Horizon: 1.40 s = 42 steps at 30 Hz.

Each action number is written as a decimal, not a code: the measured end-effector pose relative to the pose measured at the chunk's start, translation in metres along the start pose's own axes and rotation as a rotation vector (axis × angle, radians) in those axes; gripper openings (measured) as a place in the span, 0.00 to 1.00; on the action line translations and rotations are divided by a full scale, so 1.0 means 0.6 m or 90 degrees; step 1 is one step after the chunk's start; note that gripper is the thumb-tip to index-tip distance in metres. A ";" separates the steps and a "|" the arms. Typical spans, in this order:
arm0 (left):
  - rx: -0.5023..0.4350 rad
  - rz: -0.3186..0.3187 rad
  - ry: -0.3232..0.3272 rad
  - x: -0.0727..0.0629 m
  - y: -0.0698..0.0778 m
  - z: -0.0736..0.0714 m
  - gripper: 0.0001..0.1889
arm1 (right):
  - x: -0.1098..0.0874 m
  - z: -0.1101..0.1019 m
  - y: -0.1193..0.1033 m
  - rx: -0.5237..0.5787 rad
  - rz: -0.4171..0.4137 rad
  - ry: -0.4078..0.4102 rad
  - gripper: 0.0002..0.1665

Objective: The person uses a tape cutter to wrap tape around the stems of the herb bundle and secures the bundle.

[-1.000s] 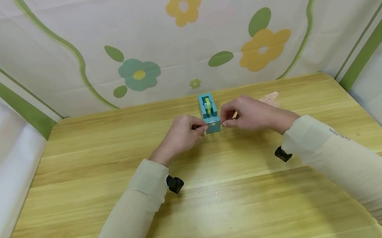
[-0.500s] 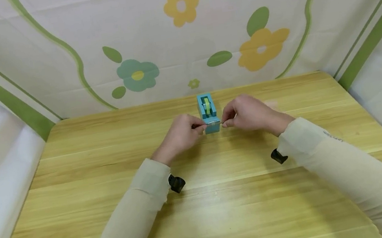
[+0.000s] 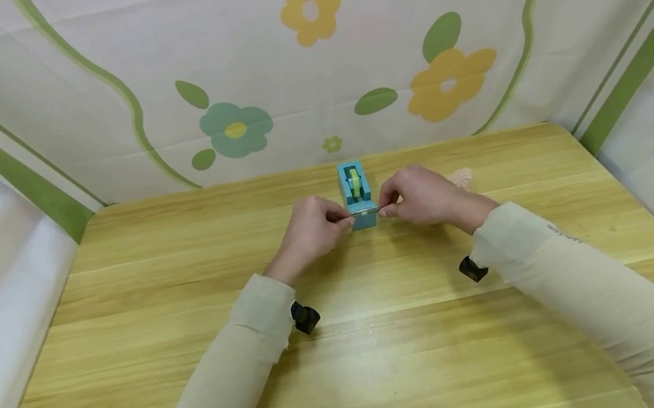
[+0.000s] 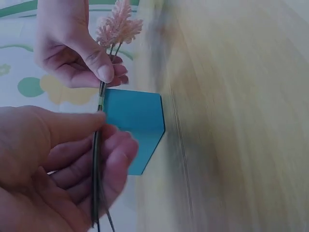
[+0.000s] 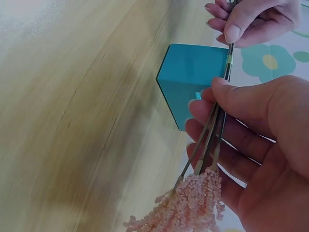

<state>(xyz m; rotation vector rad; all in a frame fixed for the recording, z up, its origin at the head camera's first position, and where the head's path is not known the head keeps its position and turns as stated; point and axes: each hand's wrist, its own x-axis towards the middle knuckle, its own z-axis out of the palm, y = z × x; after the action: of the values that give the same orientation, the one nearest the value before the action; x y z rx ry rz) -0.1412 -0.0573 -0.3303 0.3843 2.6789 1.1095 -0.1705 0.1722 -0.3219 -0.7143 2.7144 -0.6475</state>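
A small bunch of pink flowers (image 5: 190,200) on thin dark stems (image 4: 95,166) is held level between both hands. My left hand (image 3: 313,228) pinches the stems between thumb and fingers toward their bare ends. Nearer the blossoms, my right hand (image 3: 417,195) pinches the same stems. A short bit of pale green tape (image 5: 230,59) wraps the stems in the gap between the hands. Right behind the stems stands a blue tape dispenser (image 3: 364,220), with a roll of green tape (image 3: 355,183) in it.
The dispenser stands on a wood-grain table (image 3: 352,369), near its back edge. Behind it hangs a white cloth (image 3: 271,43) printed with flowers and leaves. White cloth also rises at both sides.
The pink heads beyond my right hand show in a changed position, and less of them is visible than a second ago. My right forearm has shifted slightly left; both hands keep their pinch.
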 end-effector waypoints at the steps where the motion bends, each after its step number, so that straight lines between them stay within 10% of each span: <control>1: -0.001 -0.004 -0.004 0.000 0.000 0.000 0.09 | 0.000 0.001 0.000 -0.003 -0.001 0.001 0.07; 10: -0.137 -0.115 -0.015 0.003 -0.002 0.009 0.21 | 0.002 0.016 0.004 -0.012 0.004 0.047 0.07; 31: -0.135 -0.168 0.117 0.009 0.002 0.043 0.17 | -0.001 0.046 0.006 0.017 0.003 0.143 0.04; 42: -0.176 -0.218 0.066 0.020 -0.001 0.039 0.18 | -0.005 0.041 0.003 0.013 -0.001 0.133 0.05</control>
<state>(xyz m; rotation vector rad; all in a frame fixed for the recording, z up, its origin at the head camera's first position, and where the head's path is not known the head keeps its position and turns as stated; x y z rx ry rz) -0.1455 -0.0387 -0.3482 -0.1771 2.4936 1.3885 -0.1601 0.1666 -0.3438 -0.6781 2.8908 -0.7894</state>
